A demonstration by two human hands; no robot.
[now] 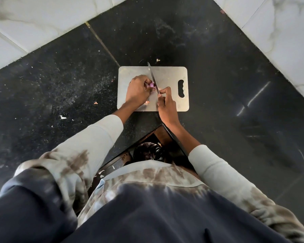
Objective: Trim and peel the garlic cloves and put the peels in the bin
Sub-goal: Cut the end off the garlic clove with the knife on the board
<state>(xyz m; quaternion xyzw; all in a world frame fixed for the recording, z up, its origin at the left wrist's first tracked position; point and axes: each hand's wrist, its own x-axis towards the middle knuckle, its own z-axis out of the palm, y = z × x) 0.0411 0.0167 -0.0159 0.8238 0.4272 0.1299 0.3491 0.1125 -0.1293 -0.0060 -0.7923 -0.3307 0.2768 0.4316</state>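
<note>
A steel cutting board (172, 74) lies on the black counter. My left hand (138, 90) pins a pinkish garlic clove (152, 85) to the board with its fingertips. My right hand (166, 106) grips the handle of a knife (152, 75), whose blade runs away from me and rests against the right side of the clove. A small peel scrap (147, 102) lies on the board by my left wrist. Below the counter corner, between my arms, stands a bin (147, 151) lined with a black bag.
The black stone counter (60, 85) fills the corner, with white tiled walls (33, 18) at left and right. Peel bits (95, 102) and crumbs are scattered on the counter left of the board, and one piece (157, 60) lies behind it.
</note>
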